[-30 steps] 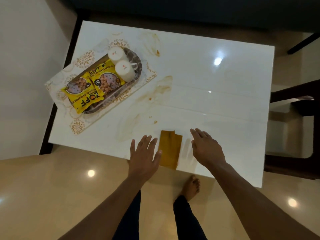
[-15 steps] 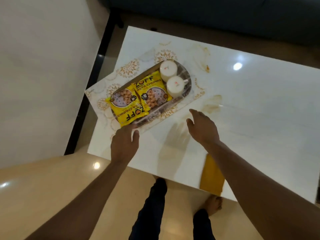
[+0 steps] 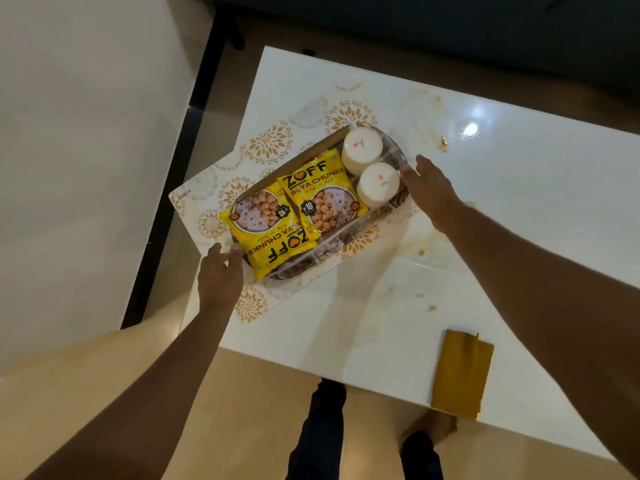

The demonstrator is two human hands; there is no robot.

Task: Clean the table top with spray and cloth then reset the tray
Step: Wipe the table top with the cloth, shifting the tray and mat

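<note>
Tabletop (image 3: 485, 237), white, stained; tray (image 3: 346, 252) on patterned mat (image 3: 263, 147) at its left end, between both hands. Left hand (image 3: 219, 276) at tray's near-left end, right hand (image 3: 431, 188) at far-right end, fingers relaxed, neither grip closed. Yellow cloth (image 3: 460, 372) lies on near edge, well apart.

A home living room: glossy coffee table (image 3: 450, 209), sofa (image 3: 450, 26), tiled floor (image 3: 86, 393).

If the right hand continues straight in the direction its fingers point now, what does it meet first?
Most likely the far end rim of the tray, beside the nearer white cup. The right hand is open and already very close; actual contact cannot be judged from this view.
</note>
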